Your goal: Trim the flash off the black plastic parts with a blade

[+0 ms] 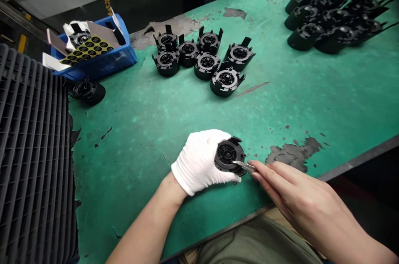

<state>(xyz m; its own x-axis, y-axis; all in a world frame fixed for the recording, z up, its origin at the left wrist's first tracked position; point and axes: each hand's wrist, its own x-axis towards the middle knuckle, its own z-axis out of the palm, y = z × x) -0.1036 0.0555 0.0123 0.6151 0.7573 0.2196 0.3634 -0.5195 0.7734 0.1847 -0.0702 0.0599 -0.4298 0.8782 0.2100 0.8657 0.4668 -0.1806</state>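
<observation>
My left hand [202,162], in a white glove, is wrapped round a round black plastic housing [229,154] near the table's front edge. The housing's ribbed inner face is turned up, and one tab stands out at its far rim. Bare, my right hand [289,185] pinches a slim metal knife [245,166] between thumb and fingers. Its pointed blade reaches over the housing's rim to the ribs near the centre. Whether the tip touches the plastic I cannot tell. The knife's handle is mostly hidden inside my right hand.
Beyond my hands stands a group of several black housings [207,62]; another cluster [333,20] is at the far right. A blue bin [102,64] with cardboard and parts sits far left, a housing [89,91] before it. Black ribbed crates [34,147] line the left edge of the worn green table [140,118].
</observation>
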